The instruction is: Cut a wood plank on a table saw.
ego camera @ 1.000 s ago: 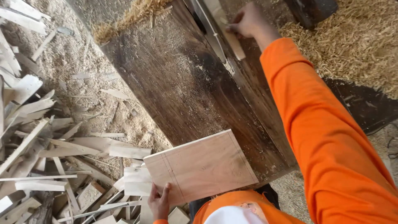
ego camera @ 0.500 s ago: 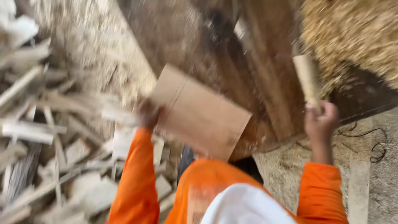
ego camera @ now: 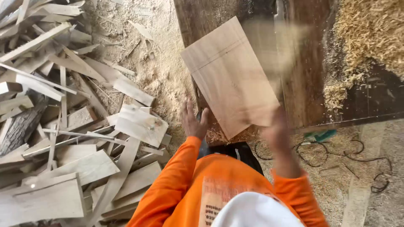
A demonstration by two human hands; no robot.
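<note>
Dark table [ego camera: 311,84]; board [ego camera: 231,77] beyond left hand's [ego camera: 192,122] fingers.

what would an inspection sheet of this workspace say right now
surface: dark saw table, dusty, blade slot near the top
job's things: pale wood board lying flat on the table, pencil line across it
clutter: heap of offcuts on the floor; shavings pile
grippers: left hand open beside the board's near corner; right hand blurred, state unclear
cables: black cord looped on the floor
surroundings: sawdust floor
</note>
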